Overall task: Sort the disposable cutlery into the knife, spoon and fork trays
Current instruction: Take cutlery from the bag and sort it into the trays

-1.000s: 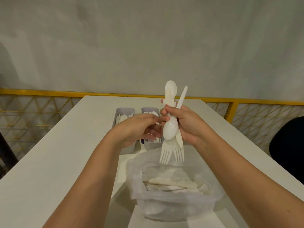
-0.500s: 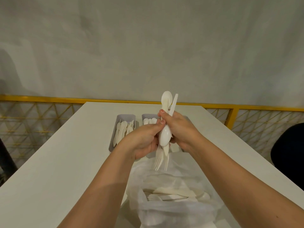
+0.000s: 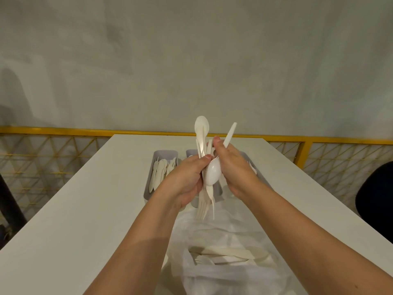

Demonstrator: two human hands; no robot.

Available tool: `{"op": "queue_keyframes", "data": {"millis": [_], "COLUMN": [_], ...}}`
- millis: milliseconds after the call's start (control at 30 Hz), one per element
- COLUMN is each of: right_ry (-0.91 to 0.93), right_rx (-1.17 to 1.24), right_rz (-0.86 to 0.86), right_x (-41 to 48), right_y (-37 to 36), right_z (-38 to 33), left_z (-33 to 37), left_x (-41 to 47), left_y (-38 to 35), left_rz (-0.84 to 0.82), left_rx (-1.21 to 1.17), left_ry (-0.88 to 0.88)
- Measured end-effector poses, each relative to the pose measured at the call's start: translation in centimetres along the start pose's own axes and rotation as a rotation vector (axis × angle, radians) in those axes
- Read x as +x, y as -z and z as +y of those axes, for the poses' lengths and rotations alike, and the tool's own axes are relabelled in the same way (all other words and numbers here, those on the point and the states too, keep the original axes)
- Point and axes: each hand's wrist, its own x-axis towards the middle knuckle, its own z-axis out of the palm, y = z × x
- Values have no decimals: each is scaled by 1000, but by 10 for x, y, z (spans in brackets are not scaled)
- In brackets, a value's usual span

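Your left hand (image 3: 184, 180) and right hand (image 3: 236, 169) are both gripping the cutlery bundle (image 3: 212, 175); it's probably handling light, slick, bendy; be pinching mid-handle, not tines.

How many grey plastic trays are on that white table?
3: the left grey plastic tray in plain view, the middle tray behind the left hand, the right tray behind the right hand. More may be hidden.

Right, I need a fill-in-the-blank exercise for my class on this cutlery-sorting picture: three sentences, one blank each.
The left hand and the right hand both grip a bundle of white cutlery above a clear plastic ____.
The fork tines in the bundle point ____.
The railing behind the white table is ____.
Missing words: bag, down, yellow.
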Motion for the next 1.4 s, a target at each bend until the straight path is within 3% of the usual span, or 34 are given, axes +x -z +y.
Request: {"op": "queue_keyframes", "data": {"millis": [200, 300, 433, 667, 867, 1033, 1267, 1400], "right_ry": [51, 188, 414, 546, 462, 217, 64, 20], "right_rx": [-13, -92, -293, -514, -561, -121, 196, 76], "right_rz": [201, 243, 196, -11, -215, -384, -303, -119], "right_x": [7, 10, 11, 0, -8, -5, 11, 20], "right_y": [10, 16, 22, 13, 21, 31, 42, 28], "right_z": [-14, -17, -14, -2, 1, -5, 0, 0], "left_z": [-1, -2, 0, 0, -1, 3, 4, 3], "left_x": [1, 1, 2, 3, 3, 1, -3, -4], "left_y": [4, 6, 8, 9, 10, 13, 8, 6], "left_rz": [94, 108, 123, 124, 106, 101, 70, 12], "left_rx": [112, 126, 107, 65, 125, 147, 181, 234], "left_ry": [39, 36, 30, 16, -13, -33, -67, -81]}}
